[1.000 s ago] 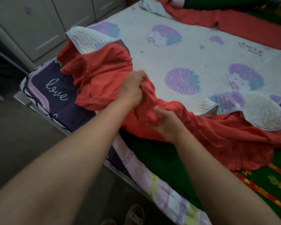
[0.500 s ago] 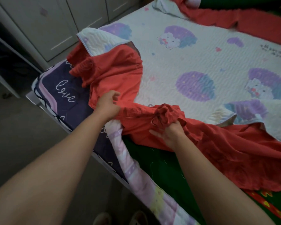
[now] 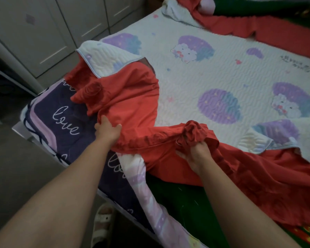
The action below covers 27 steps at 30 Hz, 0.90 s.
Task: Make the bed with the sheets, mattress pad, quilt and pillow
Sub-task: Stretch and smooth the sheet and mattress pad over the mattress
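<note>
At the near corner of the bed, in the centre of the frame, a person worked a red sheet with both bare hands; the left hand, centre left, had its fingers curled into the sheet's gathered edge, just where the cloth lay over a dark purple cover lettered "love"; the right hand, lower centre right, clutched a bunched wad of the same sheet, its fingers closed round the cloth; a ruffled hem ran between the two hands.

The sheet sprawled from centre left to the lower right of the frame, and a further stretch of it lay along the bed's far edge at the top right; the white quilted mattress pad, printed with purple cartoon figures, covered the upper right, one corner folded back over the sheet at upper centre left and another turned up at the right; dark green fabric showed beneath the sheet at bottom centre; grey cabinet doors stood at the upper left; a pale sandal was visible on the floor at the bottom edge.
</note>
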Each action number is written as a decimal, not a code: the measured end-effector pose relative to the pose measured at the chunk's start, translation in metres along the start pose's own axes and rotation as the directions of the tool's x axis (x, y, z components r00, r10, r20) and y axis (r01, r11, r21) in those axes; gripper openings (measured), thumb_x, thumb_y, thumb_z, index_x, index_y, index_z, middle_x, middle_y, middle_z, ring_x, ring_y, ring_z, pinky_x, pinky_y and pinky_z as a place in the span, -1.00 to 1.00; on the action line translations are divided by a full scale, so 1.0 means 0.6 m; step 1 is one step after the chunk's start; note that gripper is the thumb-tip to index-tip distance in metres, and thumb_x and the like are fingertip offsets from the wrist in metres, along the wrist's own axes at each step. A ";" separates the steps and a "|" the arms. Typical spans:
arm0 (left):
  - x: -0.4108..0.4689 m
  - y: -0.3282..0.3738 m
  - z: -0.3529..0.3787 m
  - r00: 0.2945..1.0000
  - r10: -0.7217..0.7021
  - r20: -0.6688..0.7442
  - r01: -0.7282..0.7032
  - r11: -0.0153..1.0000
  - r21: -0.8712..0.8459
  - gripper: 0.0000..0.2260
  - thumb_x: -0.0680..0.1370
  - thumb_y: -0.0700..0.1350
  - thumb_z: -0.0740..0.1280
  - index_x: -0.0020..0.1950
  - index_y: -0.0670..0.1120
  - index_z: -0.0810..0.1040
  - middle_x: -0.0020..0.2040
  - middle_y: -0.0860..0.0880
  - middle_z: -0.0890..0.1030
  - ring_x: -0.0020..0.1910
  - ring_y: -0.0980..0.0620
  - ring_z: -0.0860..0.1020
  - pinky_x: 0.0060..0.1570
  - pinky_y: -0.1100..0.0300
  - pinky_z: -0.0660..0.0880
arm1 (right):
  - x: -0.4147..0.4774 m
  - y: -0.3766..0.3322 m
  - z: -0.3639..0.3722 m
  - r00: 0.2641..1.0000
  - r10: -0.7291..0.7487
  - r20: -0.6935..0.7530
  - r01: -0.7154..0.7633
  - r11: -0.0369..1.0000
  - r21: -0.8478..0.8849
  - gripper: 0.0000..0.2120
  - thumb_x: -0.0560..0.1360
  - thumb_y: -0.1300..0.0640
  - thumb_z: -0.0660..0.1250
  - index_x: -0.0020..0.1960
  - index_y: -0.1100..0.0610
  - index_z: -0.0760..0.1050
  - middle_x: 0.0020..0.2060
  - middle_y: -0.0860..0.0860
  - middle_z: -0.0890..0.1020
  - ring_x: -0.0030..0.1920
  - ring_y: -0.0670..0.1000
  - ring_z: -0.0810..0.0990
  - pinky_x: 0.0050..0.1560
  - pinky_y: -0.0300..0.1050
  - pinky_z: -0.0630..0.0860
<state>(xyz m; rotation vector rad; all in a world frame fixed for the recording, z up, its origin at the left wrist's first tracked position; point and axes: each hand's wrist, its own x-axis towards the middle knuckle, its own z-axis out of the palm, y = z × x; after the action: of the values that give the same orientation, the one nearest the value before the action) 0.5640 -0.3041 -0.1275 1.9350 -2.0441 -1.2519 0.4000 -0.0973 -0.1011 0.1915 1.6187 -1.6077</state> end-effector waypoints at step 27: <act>0.145 0.422 -0.094 0.705 0.624 0.337 -0.504 0.775 -0.381 -0.48 0.53 -0.09 0.35 0.47 -0.04 0.31 0.38 -0.05 0.43 0.30 0.04 0.45 0.36 0.08 0.37 | 0.090 -0.153 0.088 0.941 -0.034 -0.336 0.008 0.997 -0.079 -0.73 0.51 0.01 0.36 0.16 0.07 0.46 -0.10 -0.04 0.61 -0.20 -0.07 0.57 -0.28 -0.18 0.42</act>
<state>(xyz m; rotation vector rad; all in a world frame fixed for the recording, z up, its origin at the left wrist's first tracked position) 0.3721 -0.4368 0.0152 0.8117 -2.2491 -1.7678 0.3302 -0.1828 -0.0568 0.4311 1.9443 -1.5892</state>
